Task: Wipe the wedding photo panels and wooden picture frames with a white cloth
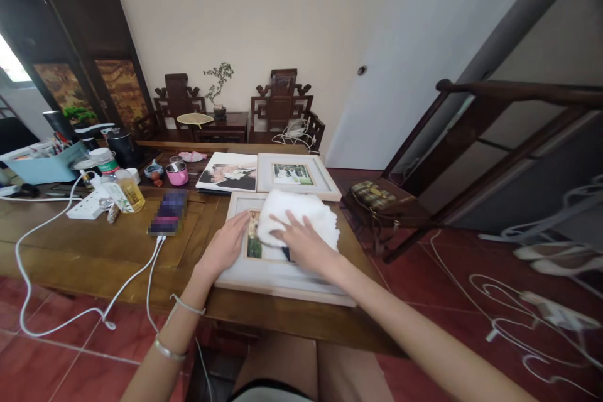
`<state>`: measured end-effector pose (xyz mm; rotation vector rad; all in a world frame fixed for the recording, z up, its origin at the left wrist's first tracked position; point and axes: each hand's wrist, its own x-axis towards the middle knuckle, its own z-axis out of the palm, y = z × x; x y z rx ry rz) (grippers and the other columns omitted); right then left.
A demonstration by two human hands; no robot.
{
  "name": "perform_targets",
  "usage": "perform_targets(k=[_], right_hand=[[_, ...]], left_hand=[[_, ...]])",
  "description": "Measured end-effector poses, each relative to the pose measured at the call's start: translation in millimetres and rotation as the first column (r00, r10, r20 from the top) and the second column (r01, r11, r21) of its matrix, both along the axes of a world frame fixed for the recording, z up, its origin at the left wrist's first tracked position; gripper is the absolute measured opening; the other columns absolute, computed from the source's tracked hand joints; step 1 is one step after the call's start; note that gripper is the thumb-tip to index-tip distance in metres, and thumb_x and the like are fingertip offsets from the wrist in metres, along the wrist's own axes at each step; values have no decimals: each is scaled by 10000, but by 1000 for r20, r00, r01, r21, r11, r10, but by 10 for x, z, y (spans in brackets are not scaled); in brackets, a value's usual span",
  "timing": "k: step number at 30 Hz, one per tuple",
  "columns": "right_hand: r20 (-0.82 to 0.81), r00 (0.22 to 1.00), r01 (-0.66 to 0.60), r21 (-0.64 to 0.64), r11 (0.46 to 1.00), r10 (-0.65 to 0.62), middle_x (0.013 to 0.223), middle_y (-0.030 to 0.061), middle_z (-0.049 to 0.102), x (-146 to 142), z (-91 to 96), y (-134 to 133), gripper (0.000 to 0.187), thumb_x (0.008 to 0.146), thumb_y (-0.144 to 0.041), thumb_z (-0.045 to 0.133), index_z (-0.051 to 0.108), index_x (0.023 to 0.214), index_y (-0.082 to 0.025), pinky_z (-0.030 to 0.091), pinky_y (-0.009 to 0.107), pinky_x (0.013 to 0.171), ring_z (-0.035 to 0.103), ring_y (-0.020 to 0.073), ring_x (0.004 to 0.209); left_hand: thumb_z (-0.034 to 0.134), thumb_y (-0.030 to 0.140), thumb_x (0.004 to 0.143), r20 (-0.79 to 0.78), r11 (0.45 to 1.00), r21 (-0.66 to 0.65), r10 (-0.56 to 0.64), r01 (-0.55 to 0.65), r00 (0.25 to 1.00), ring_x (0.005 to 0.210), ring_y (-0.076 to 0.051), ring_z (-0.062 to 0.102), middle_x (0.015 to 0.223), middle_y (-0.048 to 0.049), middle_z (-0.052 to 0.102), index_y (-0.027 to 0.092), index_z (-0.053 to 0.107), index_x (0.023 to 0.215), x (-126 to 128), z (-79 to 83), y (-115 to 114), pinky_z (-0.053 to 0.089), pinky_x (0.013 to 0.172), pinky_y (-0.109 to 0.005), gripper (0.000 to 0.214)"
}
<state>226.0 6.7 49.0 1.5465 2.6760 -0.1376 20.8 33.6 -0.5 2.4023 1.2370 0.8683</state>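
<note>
A picture frame [292, 286] with a pale border lies flat on the wooden table in front of me. My right hand [304, 242] presses a white cloth [301, 207] onto its face, fingers spread over the fabric. The cloth covers much of the photo [254, 245] inside. My left hand [228, 242] rests on the frame's left side with its fingers stretched out, holding nothing. Just beyond lie a second framed photo [294, 174] and a stack topped by a large print [228, 173].
To the left on the table [117, 248] are a phone [168, 212] with cables, a pink mug [177, 173], a bottle [125, 191] and a power strip [87, 206]. A bag [372, 195] sits on a chair at the right. Cables run across the red floor.
</note>
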Motion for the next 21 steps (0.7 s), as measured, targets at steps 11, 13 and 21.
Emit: perform_targets(k=[11, 13, 21], right_hand=[[50, 956, -288, -53, 956, 291, 1494, 60, 204, -412, 155, -229, 624, 673, 65, 466, 553, 1220, -223, 269, 645, 973, 152, 421, 1324], [42, 940, -332, -110, 937, 338, 1488, 47, 223, -275, 222, -389, 629, 653, 65, 492, 570, 1200, -237, 257, 619, 999, 158, 407, 1327], [39, 996, -69, -115, 991, 74, 1033, 93, 681, 399, 418, -170, 535, 649, 117, 417, 705, 962, -208, 435, 340, 874, 556, 266, 1095]], left_hand=[[225, 376, 947, 168, 998, -23, 65, -61, 984, 1359, -174, 244, 1468, -77, 286, 165, 276, 1397, 32, 114, -55, 200, 1134, -377, 500], [242, 369, 946, 118, 998, -30, 64, -61, 991, 1353, -176, 260, 1460, -88, 303, 153, 291, 1389, 30, 94, -49, 211, 1131, -380, 495], [346, 267, 920, -83, 1000, -1, 22, -22, 996, 1300, -194, 370, 1392, -84, 423, 189, 469, 1282, 27, -23, 0, 333, 1071, -389, 390]])
